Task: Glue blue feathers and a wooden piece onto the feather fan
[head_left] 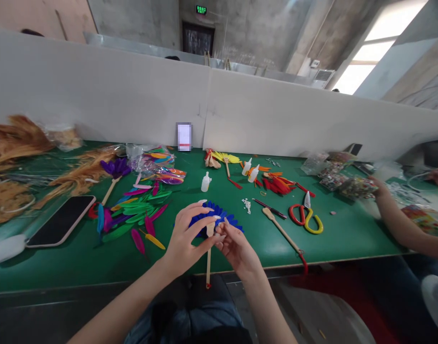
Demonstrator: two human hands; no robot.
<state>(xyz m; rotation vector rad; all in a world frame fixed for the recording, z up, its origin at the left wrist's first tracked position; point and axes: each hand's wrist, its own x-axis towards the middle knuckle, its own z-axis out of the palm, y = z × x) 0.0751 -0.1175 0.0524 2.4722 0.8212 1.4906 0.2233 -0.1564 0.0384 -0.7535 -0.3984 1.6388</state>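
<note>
A blue feather fan (219, 217) on a wooden stick handle (208, 260) is held over the near edge of the green table (347, 234). My left hand (186, 239) pinches the top of the handle, its other fingers spread over the blue feathers. My right hand (236, 248) is curled and pinches the fan's base from the right, touching the left fingertips. The handle hangs down past the table edge.
Loose coloured feathers (136, 212) and a phone (61, 220) lie left. Glue bottles (205, 182), white beads (246, 205), a wooden stick (281, 231) and red-yellow scissors (306, 217) lie right. Another person's arm (401, 220) reaches in at the right. A white partition stands behind.
</note>
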